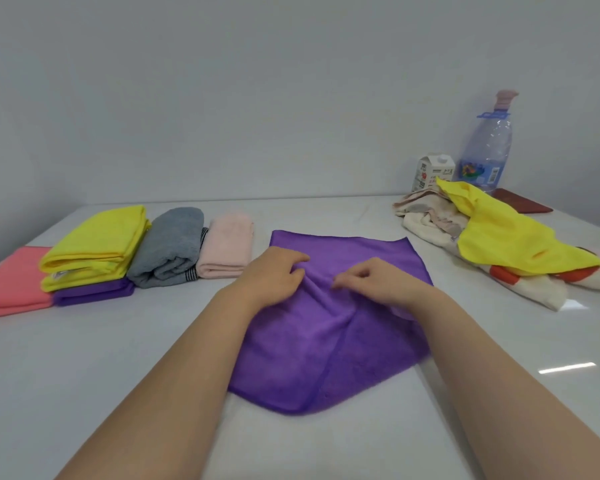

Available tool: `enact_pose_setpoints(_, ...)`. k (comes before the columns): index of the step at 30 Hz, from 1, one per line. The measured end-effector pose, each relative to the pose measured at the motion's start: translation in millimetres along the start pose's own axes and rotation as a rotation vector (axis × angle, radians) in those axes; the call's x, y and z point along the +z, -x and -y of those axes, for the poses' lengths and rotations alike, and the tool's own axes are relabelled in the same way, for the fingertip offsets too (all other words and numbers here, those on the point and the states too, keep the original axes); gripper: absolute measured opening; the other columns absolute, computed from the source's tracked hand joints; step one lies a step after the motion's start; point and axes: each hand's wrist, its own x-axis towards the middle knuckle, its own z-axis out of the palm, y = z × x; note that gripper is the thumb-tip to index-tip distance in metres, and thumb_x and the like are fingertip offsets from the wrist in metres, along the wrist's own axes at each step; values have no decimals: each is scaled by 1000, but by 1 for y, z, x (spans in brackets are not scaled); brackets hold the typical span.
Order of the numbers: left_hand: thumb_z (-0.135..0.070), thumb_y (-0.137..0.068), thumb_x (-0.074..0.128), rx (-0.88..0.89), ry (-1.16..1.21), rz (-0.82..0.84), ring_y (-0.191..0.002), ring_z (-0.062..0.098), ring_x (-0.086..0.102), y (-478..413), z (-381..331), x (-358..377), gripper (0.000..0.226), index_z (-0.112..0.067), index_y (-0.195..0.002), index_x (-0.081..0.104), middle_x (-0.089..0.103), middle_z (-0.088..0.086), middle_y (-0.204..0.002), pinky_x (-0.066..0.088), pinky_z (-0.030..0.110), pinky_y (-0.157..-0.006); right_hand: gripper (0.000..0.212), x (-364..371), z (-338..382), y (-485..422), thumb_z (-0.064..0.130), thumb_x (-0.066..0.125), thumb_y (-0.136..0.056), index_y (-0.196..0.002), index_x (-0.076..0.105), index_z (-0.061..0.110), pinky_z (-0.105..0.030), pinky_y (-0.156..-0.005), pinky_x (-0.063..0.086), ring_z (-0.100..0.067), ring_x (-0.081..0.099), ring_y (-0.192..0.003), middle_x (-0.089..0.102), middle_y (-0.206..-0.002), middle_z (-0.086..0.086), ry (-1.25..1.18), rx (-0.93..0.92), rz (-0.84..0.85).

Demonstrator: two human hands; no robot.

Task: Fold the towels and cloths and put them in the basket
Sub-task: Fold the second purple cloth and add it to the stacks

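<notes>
A purple cloth (329,344) lies spread on the white table (84,375) in front of me, creased at its middle. My left hand (274,273) and my right hand (369,278) sit close together on that middle, fingers curled and pinching the bunched fabric. At the left lie folded pieces: a coral cloth (11,285), a yellow cloth (97,244) stacked on a folded purple one (94,292), a grey towel (170,247) and a pale pink towel (227,245). At the right is an unfolded heap: a yellow cloth (510,233) over cream towels (430,220). No basket is in view.
By the back wall at the right stand a large water bottle (487,150) and a small carton (432,171). A dark red flat object (520,204) lies behind the heap. The wall runs close along the table's far edge.
</notes>
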Motion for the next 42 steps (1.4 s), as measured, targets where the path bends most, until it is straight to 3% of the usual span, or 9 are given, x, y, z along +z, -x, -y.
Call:
enact_pose_setpoints(6,-56,-95,35,-59,-151,229,-147,21,1,7,0,16,68,-31,-152,6,2,-1,-160,8,47,-118,54,2,-26,-10,49,30,-98,-148,24,30,-62,-111,4,-22,8,-146,11,-159,3,608,241,-50)
enact_pose_setpoints(10,-67,-89,34,-56,-204,293,-146,19,-16,14,-1,20,77,-38,-150,-5,-17,-3,-158,-1,48,-116,47,-2,-29,-11,42,41,-96,-134,43,16,-53,-108,26,-31,33,-134,37,-144,-11,691,251,-329)
enact_pose_setpoints(13,-69,-89,27,-90,-226,307,-145,18,-16,16,0,25,75,-38,-150,-4,-16,-4,-158,-2,48,-117,28,-5,-15,-9,31,44,-94,-85,58,9,-34,-77,44,-32,56,-97,61,-98,-13,539,129,-462)
enact_pose_setpoints(21,-61,-95,17,-216,-251,294,-147,19,-6,10,-1,27,63,-35,-151,4,-4,-8,-160,1,49,-118,32,-15,8,9,39,73,-78,-63,58,16,-26,-59,34,-11,42,-59,49,-61,3,254,47,47)
enact_pose_setpoints(29,-47,-99,16,-261,-427,214,-141,28,21,10,-15,23,57,-18,-148,24,23,6,-155,20,47,-112,15,-21,11,32,16,69,-83,-68,70,19,-28,-73,41,-9,54,-67,69,-76,-2,47,-52,77)
enact_pose_setpoints(32,-33,-100,24,-188,-528,73,-126,29,40,18,-21,22,43,-12,-129,47,48,11,-135,31,40,-101,18,-32,16,55,7,58,-91,-73,61,10,-26,-57,48,-14,62,-52,72,-76,-11,-235,-32,378)
enact_pose_setpoints(36,-25,-97,33,-125,-520,-37,-124,28,41,26,-19,22,37,-15,-131,43,47,9,-134,35,38,-97,38,-54,24,82,38,45,-91,-83,62,5,-19,-41,44,-12,54,-37,71,-66,-9,-84,136,717)
enact_pose_setpoints(39,-30,-98,34,-55,-397,18,-139,26,26,28,-17,21,53,-18,-148,23,26,9,-154,27,40,-111,34,-47,21,71,30,44,-99,-87,64,5,-20,-43,41,-16,53,-43,69,-66,-9,37,156,296)
enact_pose_setpoints(42,-41,-101,28,-6,-305,182,-147,21,7,34,-14,23,57,-26,-152,9,6,3,-160,12,43,-118,25,-28,6,49,17,44,-93,-92,64,2,-29,-69,48,-30,62,-84,68,-94,-14,436,96,-148)
